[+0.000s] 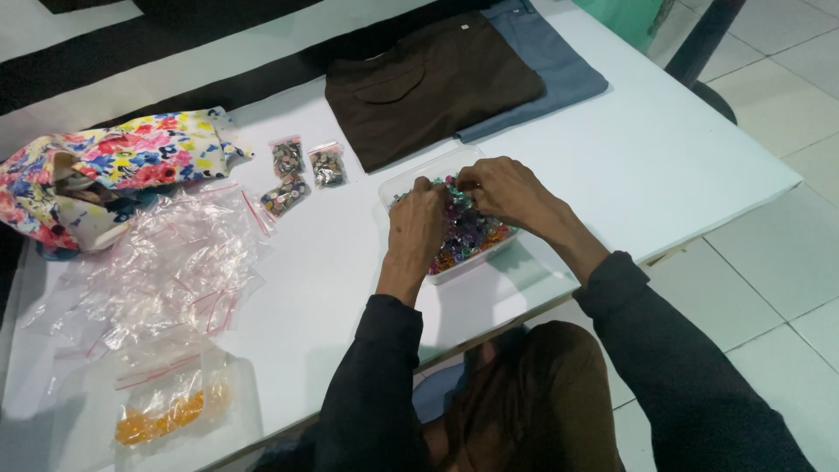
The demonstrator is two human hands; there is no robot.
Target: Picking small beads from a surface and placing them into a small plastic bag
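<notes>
Beads, small and many-coloured, fill a shallow clear plastic rectangular tray [398, 188] near the front edge of the white table [664, 166], and this one head view looks down on both hands working inside it. The left hand [418, 229] lies palm-down over the tray's near-left part, its fingers [430, 194] curled down into the heap of small multicoloured beads [468, 234]; whether they pinch anything cannot be told. The right hand [507, 188] reaches over the tray's far side, its fingers [468, 179] drawn narrow together at the beads, touching them just beside the left fingertips; what they grip, if anything, is too small to see. Both arms wear dark long sleeves.

Left of the tray lie three small clear zip bags of brownish pieces [301, 170], close together. Further left of the tray spreads a loose pile of empty clear zip bags with red seal strips [166, 262], and beyond it a floral fabric pouch [114, 170], open at its mouth. Well to the near-left of the tray sits a clear bag holding orange beads [170, 411]. Behind the tray rest a folded dark brown garment [428, 83] and, partly under it, a folded blue-grey garment [546, 61].
</notes>
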